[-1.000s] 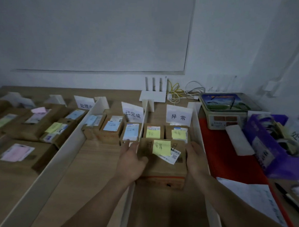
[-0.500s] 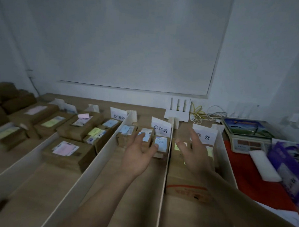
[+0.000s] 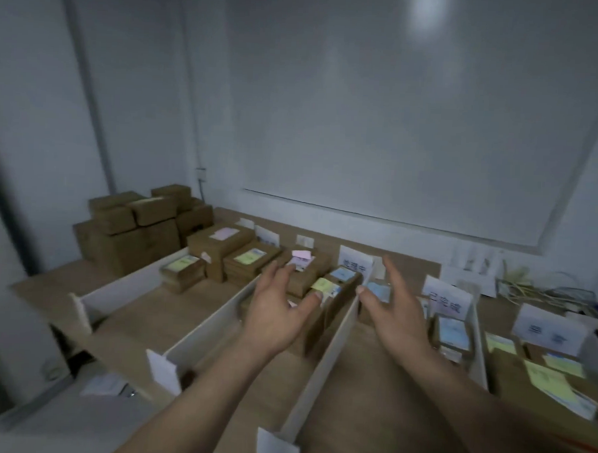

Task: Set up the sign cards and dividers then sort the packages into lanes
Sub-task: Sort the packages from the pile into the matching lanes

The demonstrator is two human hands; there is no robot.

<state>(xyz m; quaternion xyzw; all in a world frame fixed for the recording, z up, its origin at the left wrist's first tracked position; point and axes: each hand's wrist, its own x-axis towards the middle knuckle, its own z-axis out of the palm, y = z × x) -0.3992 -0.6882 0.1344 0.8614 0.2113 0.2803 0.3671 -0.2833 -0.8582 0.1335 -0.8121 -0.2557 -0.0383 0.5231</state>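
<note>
Both hands, left (image 3: 273, 314) and right (image 3: 398, 316), hover spread and empty above the long white divider board (image 3: 330, 344). Left of it, beyond the lanes, the stacked brown cardboard packages (image 3: 143, 226) wait on the desk (image 3: 48, 284): stiff, probably light, best gripped by 2 opposite sides.

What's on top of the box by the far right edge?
Yellow sticky notes and a printed label lie on the big box. Their writing is too blurry to read.

Packages (image 3: 245, 258) in lanes between dividers (image 3: 322, 357) — sign cards (image 3: 447, 299) behind.
</note>
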